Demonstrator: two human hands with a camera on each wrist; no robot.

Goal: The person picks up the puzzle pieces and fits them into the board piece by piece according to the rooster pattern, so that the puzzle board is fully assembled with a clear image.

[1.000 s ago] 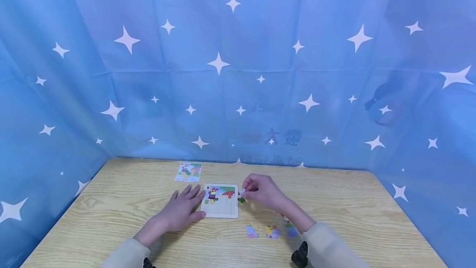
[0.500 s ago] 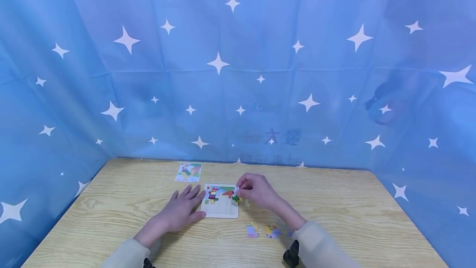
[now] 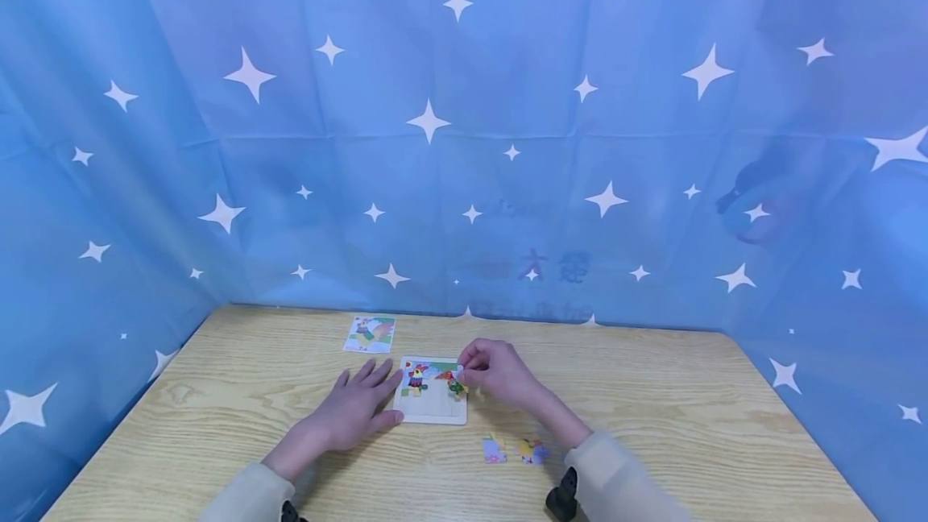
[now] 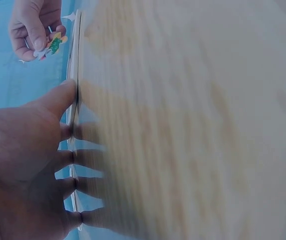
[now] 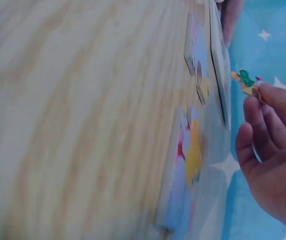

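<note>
A white-rimmed puzzle tray (image 3: 433,419) lies on the table, its upper part filled with pieces showing a rooster's head (image 3: 416,375) and green scenery. Bare board shows in the lower part. My left hand (image 3: 354,411) lies with spread, straight fingers at the tray's left edge, thumb by its lower left corner. Over the tray's right side, my right hand (image 3: 499,371) pinches a puzzle piece (image 5: 244,79) between thumb and fingertips. This green, orange and white piece (image 4: 55,45) is held above the board in both wrist views.
Loose puzzle pieces lie in front of the tray to the right: a lilac one (image 3: 495,451) and a yellow and blue one (image 3: 532,452). A picture card (image 3: 370,334) of the rooster lies behind the tray. A blue starry curtain (image 3: 464,167) stands behind the wooden table (image 3: 652,393).
My right hand has moved left, bringing the pinched puzzle piece from beside the tray to over its right side. My left hand has stayed at the tray's left edge.
</note>
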